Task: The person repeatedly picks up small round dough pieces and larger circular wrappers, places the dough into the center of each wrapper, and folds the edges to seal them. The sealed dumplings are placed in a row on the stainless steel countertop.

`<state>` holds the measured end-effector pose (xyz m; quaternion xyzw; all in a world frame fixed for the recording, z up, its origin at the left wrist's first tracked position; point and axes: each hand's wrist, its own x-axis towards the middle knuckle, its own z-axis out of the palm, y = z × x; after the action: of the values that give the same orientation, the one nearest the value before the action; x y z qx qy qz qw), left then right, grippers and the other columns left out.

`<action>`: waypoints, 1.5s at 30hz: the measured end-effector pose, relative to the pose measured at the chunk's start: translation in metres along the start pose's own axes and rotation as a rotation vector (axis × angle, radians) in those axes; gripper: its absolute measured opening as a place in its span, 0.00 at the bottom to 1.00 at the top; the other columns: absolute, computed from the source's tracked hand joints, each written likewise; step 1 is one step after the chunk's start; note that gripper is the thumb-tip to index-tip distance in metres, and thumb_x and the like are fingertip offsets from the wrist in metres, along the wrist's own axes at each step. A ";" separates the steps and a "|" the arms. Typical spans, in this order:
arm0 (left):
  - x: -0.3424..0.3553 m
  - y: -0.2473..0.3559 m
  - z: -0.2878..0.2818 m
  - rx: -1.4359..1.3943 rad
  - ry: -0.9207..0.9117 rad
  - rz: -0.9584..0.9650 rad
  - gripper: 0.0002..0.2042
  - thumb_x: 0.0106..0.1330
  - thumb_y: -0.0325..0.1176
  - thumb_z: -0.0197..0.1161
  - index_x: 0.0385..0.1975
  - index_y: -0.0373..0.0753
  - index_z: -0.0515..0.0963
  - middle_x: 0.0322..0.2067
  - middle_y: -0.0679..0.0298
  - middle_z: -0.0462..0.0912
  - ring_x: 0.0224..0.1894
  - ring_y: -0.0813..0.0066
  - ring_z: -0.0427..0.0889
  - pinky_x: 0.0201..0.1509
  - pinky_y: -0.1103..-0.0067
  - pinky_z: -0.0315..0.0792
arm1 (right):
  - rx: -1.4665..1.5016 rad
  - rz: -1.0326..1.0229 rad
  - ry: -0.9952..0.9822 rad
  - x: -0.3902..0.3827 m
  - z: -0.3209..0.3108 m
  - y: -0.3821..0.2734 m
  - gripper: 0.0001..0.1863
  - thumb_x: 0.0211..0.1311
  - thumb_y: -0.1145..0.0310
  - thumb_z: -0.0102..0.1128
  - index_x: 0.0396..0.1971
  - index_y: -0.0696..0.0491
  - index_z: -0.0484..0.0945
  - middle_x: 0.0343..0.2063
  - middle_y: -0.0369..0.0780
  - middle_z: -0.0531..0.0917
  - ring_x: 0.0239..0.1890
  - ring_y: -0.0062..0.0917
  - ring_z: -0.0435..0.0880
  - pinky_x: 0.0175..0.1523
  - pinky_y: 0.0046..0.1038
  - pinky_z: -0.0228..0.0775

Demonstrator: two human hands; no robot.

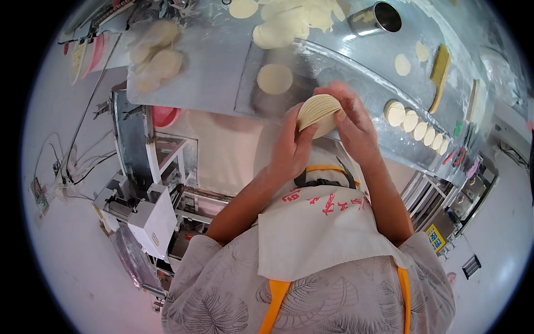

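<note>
A stack of thin round dough wrappers [321, 111] is held up between both hands at the near edge of the metal table, its layered edges fanned and facing up. My left hand [291, 146] is closed on the stack's left side, the thumb across its near face. On the right side, my right hand [354, 123] grips it with the thumb in front and the fingers behind, slightly blurred. Just beyond my left hand, a single dough round [275, 79] lies on the floured table [217, 83].
More dough rounds [281, 28] lie in overlapping piles at the back, with blurred ones [161, 62] at the left. A metal cylinder [364, 22] rests at the back right, near a wooden-handled brush [439, 72]. Small dough stacks [395, 113] line the right side. A white machine [150, 222] stands lower left.
</note>
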<state>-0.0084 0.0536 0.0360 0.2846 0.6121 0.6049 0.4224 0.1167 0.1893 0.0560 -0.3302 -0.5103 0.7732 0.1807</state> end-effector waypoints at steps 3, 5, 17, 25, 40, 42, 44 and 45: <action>0.002 -0.008 -0.003 0.047 -0.007 0.083 0.22 0.85 0.34 0.56 0.72 0.31 0.66 0.62 0.51 0.78 0.61 0.61 0.79 0.68 0.67 0.73 | 0.078 0.134 0.030 -0.004 0.001 0.007 0.26 0.87 0.58 0.52 0.73 0.57 0.65 0.64 0.42 0.78 0.66 0.25 0.76 0.74 0.31 0.65; 0.004 -0.005 -0.003 0.130 0.006 0.060 0.22 0.85 0.36 0.56 0.71 0.30 0.67 0.62 0.50 0.80 0.61 0.63 0.81 0.67 0.66 0.74 | 0.073 0.145 0.068 -0.004 0.008 0.004 0.25 0.88 0.56 0.51 0.71 0.57 0.67 0.60 0.39 0.78 0.62 0.24 0.76 0.71 0.29 0.67; 0.062 -0.045 -0.039 0.053 0.160 -0.533 0.18 0.87 0.43 0.50 0.50 0.30 0.74 0.39 0.54 0.88 0.30 0.71 0.90 0.35 0.73 0.82 | -0.623 0.068 -0.038 0.107 0.015 0.068 0.20 0.79 0.62 0.58 0.62 0.59 0.77 0.51 0.54 0.84 0.56 0.46 0.83 0.64 0.39 0.73; 0.079 -0.074 -0.062 0.187 0.206 -0.625 0.20 0.86 0.46 0.52 0.44 0.31 0.76 0.29 0.58 0.88 0.24 0.73 0.87 0.29 0.73 0.80 | -0.782 -0.059 0.048 0.130 0.031 0.096 0.17 0.74 0.68 0.64 0.57 0.58 0.80 0.52 0.53 0.83 0.56 0.51 0.81 0.64 0.45 0.73; 0.061 -0.125 -0.085 0.696 0.195 -0.363 0.28 0.85 0.55 0.50 0.40 0.33 0.82 0.23 0.57 0.82 0.21 0.64 0.81 0.30 0.68 0.76 | -0.854 -0.286 0.289 0.097 -0.006 0.100 0.14 0.71 0.68 0.68 0.52 0.55 0.83 0.49 0.50 0.86 0.57 0.50 0.81 0.65 0.46 0.71; 0.057 -0.076 -0.070 0.489 0.209 -0.624 0.26 0.85 0.54 0.52 0.39 0.34 0.82 0.22 0.60 0.81 0.20 0.71 0.79 0.29 0.72 0.76 | -0.893 -0.233 0.369 0.062 -0.033 0.083 0.13 0.71 0.70 0.67 0.53 0.54 0.83 0.49 0.49 0.86 0.55 0.50 0.82 0.65 0.46 0.72; 0.038 -0.073 -0.060 0.491 0.139 -0.581 0.24 0.84 0.52 0.55 0.38 0.34 0.81 0.22 0.62 0.81 0.21 0.76 0.79 0.28 0.75 0.75 | -0.993 -0.255 0.470 0.024 -0.097 0.077 0.13 0.71 0.74 0.64 0.53 0.52 0.84 0.50 0.48 0.87 0.55 0.49 0.84 0.62 0.45 0.76; 0.031 -0.076 -0.051 0.491 0.106 -0.562 0.23 0.84 0.51 0.56 0.38 0.34 0.81 0.22 0.63 0.81 0.21 0.78 0.79 0.28 0.76 0.74 | -0.998 -0.250 0.534 0.005 -0.138 0.080 0.14 0.70 0.76 0.63 0.53 0.52 0.85 0.51 0.47 0.88 0.56 0.49 0.84 0.62 0.45 0.78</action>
<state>-0.0551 0.0468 -0.0484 0.1665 0.8140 0.3147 0.4589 0.2135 0.2517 -0.0547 -0.4963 -0.7850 0.3016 0.2156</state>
